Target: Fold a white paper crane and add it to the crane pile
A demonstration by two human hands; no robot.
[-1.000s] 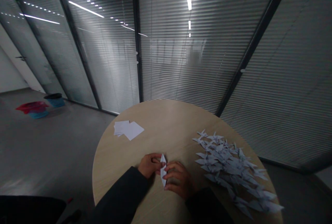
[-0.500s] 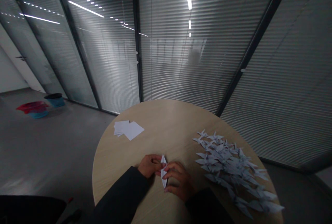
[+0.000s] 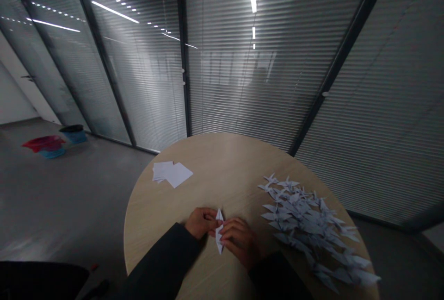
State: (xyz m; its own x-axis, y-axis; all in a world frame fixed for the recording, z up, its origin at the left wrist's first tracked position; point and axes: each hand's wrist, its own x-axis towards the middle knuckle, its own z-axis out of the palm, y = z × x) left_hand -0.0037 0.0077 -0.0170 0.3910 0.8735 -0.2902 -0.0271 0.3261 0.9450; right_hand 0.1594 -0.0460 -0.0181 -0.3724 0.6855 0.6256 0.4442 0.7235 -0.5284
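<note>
A narrow folded white paper piece (image 3: 218, 232) stands between my hands on the round light-wood table (image 3: 222, 165), its point aimed away from me. My left hand (image 3: 201, 222) pinches its left side, and my right hand (image 3: 239, 242) grips it from the right. Dark sleeves cover both forearms. Fingers hide part of the paper. A loose heap of pale origami cranes (image 3: 305, 226) lies to the right of my right hand. Beyond my hands, a few white paper squares (image 3: 172, 173) lie in a small stack.
Glass partitions with slatted blinds (image 3: 243, 68) stand behind the table. On the grey floor at the left are a blue tub with red cloth (image 3: 45, 147) and a dark-rimmed blue bin (image 3: 73, 135). A dark object (image 3: 38, 281) sits at the lower left.
My right hand's fingers have shifted up and left over the paper, and the paper's upper tip now shows a sharper fold. The cranes and paper squares have not moved.
</note>
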